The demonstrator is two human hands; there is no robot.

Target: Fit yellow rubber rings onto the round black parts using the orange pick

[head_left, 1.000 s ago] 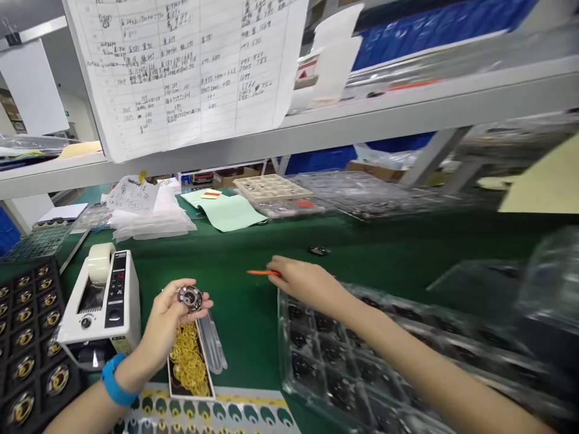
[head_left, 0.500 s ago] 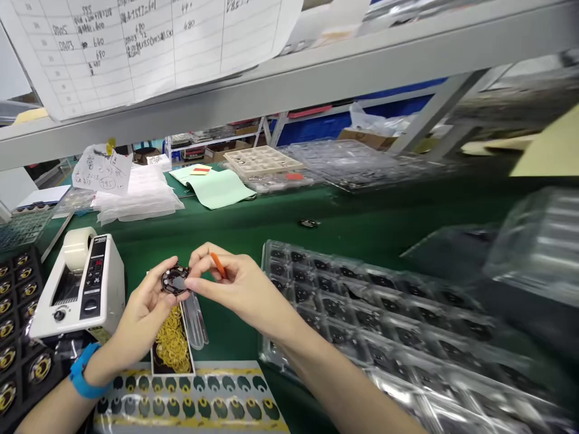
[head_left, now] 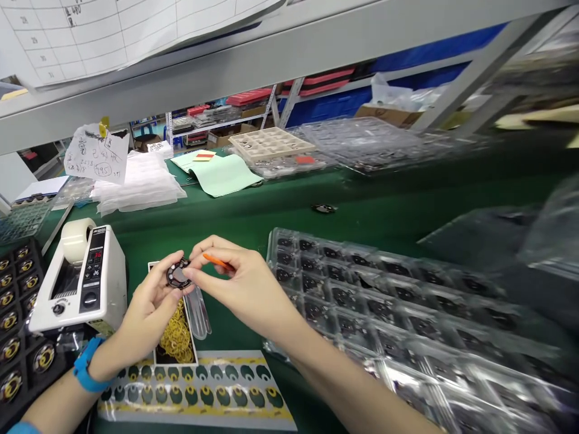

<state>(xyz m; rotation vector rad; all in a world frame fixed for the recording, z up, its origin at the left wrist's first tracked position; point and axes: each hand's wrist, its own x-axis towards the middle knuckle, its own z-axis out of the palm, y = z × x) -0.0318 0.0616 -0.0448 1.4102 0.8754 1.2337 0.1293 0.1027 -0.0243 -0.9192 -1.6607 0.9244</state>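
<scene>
- Head view: the left hand [head_left: 151, 304] holds a small round black part [head_left: 178, 275] above the green table [head_left: 253, 223], its fingers clamped on the part's rim from the left and below.
- The part is a flat dark disc with small pale dots around its edge; its centre detail is too small to tell.
- The right hand [head_left: 239, 283] meets the part from the right, forefinger and thumb tips touching its edge, while an orange stick [head_left: 216, 260] lies pinched among those fingers.
- Just below the part sits a small tray of yellow rings [head_left: 176, 336], with a sheet of dark oval labels [head_left: 199, 395] nearer the person.
- Left of the part stands a white tape dispenser [head_left: 84, 283].
- Right of the part lies a clear blister tray [head_left: 389, 313] of dark parts.
</scene>
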